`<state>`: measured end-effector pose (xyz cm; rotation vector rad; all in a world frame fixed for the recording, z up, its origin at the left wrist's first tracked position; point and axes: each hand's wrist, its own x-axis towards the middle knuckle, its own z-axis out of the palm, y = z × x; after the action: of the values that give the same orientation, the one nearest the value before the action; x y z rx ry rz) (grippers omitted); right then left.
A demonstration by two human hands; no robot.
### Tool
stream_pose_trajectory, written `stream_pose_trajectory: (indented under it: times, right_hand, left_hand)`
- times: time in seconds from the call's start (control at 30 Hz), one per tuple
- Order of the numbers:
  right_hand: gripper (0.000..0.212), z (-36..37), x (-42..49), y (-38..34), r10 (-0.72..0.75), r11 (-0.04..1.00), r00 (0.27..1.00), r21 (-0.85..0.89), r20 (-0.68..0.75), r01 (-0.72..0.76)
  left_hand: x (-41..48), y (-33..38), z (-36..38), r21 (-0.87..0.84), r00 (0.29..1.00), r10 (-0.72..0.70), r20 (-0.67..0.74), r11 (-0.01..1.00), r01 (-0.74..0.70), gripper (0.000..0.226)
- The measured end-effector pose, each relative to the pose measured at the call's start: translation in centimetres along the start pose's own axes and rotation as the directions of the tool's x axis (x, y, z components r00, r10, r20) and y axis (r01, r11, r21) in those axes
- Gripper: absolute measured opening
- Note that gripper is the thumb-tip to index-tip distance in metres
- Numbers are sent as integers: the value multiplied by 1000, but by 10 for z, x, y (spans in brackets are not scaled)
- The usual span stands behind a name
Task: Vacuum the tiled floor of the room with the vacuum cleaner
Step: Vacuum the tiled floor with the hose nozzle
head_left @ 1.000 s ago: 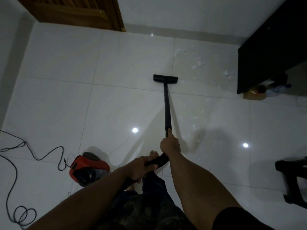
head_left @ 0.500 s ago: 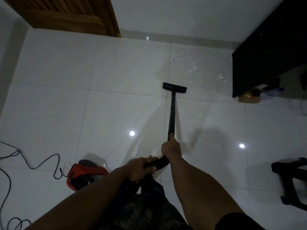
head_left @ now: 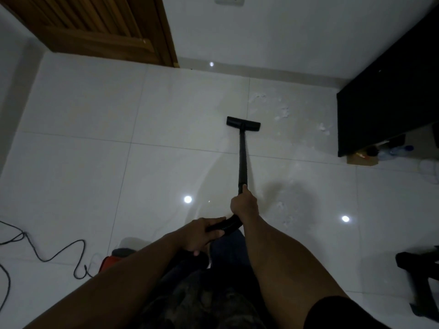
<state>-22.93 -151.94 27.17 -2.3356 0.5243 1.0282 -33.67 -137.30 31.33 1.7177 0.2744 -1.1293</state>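
Observation:
I hold a black vacuum wand (head_left: 242,160) that slopes away from me to its flat floor nozzle (head_left: 243,123), which rests on the white tiled floor (head_left: 118,176). My right hand (head_left: 244,203) grips the wand's lower end. My left hand (head_left: 202,236) is closed on the black curved hose handle (head_left: 228,223) just behind it. The red vacuum body (head_left: 111,261) sits on the floor at my left, mostly hidden by my left forearm. White crumbs of debris (head_left: 282,112) lie right of the nozzle, and more debris (head_left: 285,214) lies near my right hand.
A black power cord (head_left: 47,255) snakes over the floor at the left. A wooden door (head_left: 99,27) stands at the far left, a dark cabinet (head_left: 389,100) at the right with a box and bottles (head_left: 380,153) beside it. A black stool (head_left: 422,281) is at the near right.
The nozzle has been pushed farther from me toward the far wall. My view has tilted up, so more door and wall show and the vacuum body has slid under my left arm.

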Motion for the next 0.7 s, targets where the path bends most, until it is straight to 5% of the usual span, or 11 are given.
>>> stream_pose_trajectory:
  times: [0.47,0.7]
  right_hand:
    - [74,-57,91,-98,-47,999,998,-6,30,47]
    - [70,-70,116,-127,46,997,999,60,29,-48]
  left_hand:
    - [74,71,-97,-29,997,60,-55,998,-62,51]
    - [95,94,-126,68,997,5,-71,998,0,48]
